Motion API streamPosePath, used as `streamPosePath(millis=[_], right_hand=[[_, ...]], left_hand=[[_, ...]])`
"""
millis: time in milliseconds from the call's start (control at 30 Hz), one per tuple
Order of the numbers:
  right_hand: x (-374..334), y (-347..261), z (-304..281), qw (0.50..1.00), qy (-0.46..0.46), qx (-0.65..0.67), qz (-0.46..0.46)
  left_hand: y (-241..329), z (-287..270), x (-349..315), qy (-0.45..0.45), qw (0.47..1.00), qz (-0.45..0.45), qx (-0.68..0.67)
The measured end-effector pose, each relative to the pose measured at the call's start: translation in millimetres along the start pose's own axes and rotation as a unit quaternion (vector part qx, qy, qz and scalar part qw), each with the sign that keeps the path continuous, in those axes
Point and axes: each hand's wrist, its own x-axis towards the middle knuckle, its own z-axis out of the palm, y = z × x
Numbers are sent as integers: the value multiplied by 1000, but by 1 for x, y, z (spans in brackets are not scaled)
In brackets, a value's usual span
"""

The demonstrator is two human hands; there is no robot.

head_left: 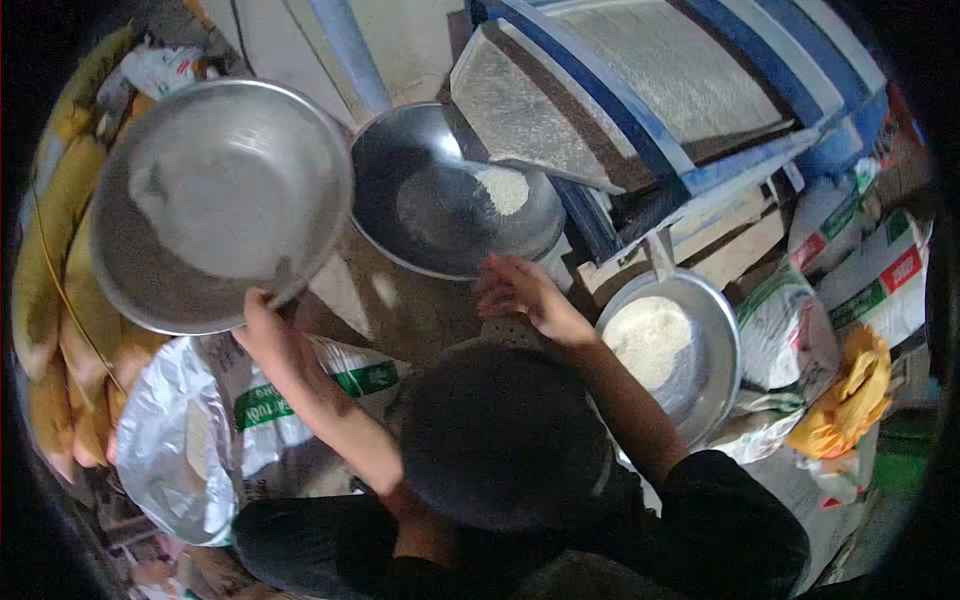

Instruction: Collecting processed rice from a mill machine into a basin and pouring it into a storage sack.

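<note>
At the left, my left hand (262,318) grips the lower rim of a wide metal basin (225,175), fingers bent round its edge. The basin is tilted toward the view, and its inside looks bare and greyish. My right hand (525,298) is just below the near rim of a second metal basin (430,205); its fingers are apart and slightly curled, with nothing seen in them. Whether they touch that rim I cannot tell. A small heap of pale grains like rice (502,190) lies inside the second basin, beneath a machine's outlet edge.
A blue-framed machine (640,90) with slanted panels fills the back right. By my right forearm stands a metal pan (722,345) holding pale grains (648,340). An open silver-lined sack (170,430) sits at lower left, yellow sacks (85,270) behind it. White sacks (880,280) stand right.
</note>
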Motion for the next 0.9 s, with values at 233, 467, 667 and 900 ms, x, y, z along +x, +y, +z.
streamPosePath(millis=[233, 467, 667, 900], right_hand=[[69, -14, 22, 950, -172, 261, 15], [118, 34, -8, 965, 58, 212, 143], [137, 55, -50, 955, 67, 264, 116], [89, 16, -43, 943, 129, 294, 92]], left_hand=[[-50, 19, -2, -171, 971, -97, 134], [-84, 56, -20, -198, 941, -114, 250], [-157, 32, -29, 62, 980, 50, 185], [-212, 64, -99, -200, 886, -419, -2]])
